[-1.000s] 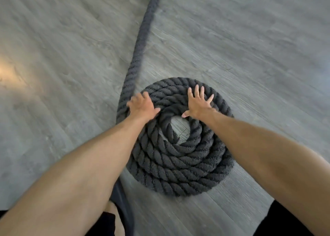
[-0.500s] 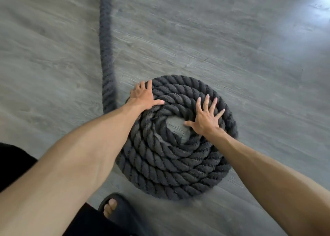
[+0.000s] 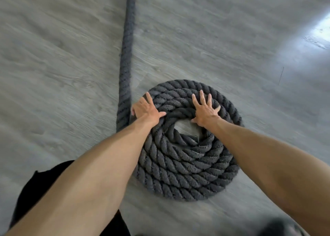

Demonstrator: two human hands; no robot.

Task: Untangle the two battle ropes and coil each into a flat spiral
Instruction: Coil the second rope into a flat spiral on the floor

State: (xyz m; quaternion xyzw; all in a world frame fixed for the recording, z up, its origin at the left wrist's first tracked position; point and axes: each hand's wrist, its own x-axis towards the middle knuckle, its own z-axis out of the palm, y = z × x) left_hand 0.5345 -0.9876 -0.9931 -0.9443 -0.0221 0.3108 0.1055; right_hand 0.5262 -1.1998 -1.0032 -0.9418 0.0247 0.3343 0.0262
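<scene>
while rope coil (image 3: 185, 164) lies flat, fingers (image 3: 201, 97) splay on top.

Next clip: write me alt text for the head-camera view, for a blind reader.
Two bare hands press on a dark battle rope coiled flat on a grey floor: left hand at the coil's left edge, right hand spread beside its open centre. The uncoiled tail runs from the coil's left side to the frame's top.

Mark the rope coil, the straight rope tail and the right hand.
rope coil (image 3: 187, 173): head view, on the near turns of the spiral.
rope tail (image 3: 125, 57): head view, midway along the straight stretch.
right hand (image 3: 205, 111): head view, on the back of the hand.
</scene>
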